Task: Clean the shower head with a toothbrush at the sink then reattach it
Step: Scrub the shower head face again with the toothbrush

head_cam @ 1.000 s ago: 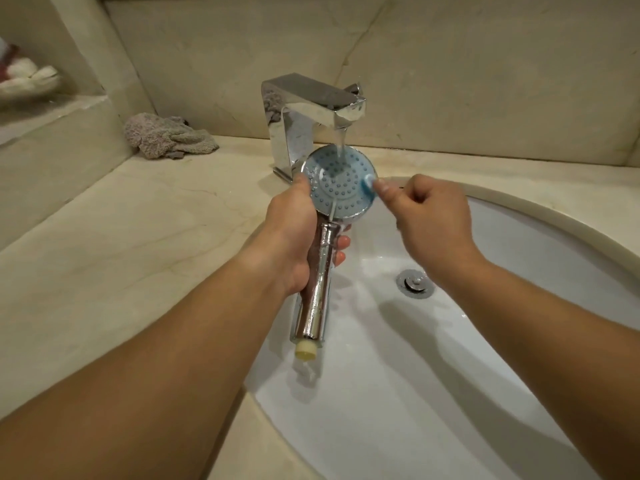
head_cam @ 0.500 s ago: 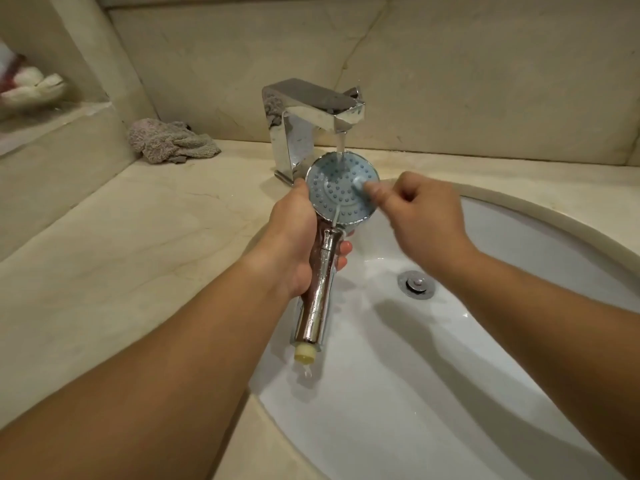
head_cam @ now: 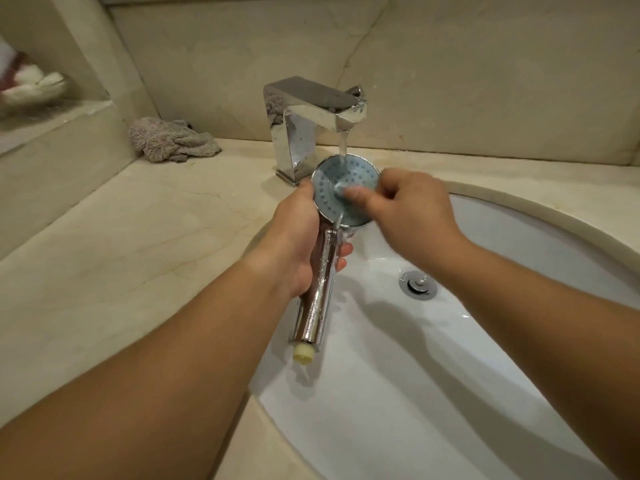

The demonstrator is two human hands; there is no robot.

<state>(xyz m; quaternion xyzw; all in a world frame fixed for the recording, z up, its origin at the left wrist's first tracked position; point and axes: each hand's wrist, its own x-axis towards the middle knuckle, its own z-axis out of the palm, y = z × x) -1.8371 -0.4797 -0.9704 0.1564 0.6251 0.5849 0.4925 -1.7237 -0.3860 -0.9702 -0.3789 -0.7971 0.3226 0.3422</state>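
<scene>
A chrome shower head (head_cam: 332, 181) with a pale blue nozzle face is held face-up under the running chrome tap (head_cam: 311, 116). My left hand (head_cam: 298, 244) grips its chrome handle, whose cream threaded end points toward me over the white sink (head_cam: 502, 393). My right hand (head_cam: 412, 213) pinches a toothbrush (head_cam: 341, 189); only its blurred pale head shows, pressed on the middle of the nozzle face. Water streams onto the face and runs off its lower rim.
A crumpled grey cloth (head_cam: 173, 142) lies on the beige marble counter (head_cam: 121, 254) left of the tap. The drain plug (head_cam: 418, 285) sits in the basin. A raised ledge at far left carries a blurred white and red item (head_cam: 27, 83).
My right hand has slid the toothbrush leftward from the right rim of the nozzle face to its middle. The shower head stays under the stream.
</scene>
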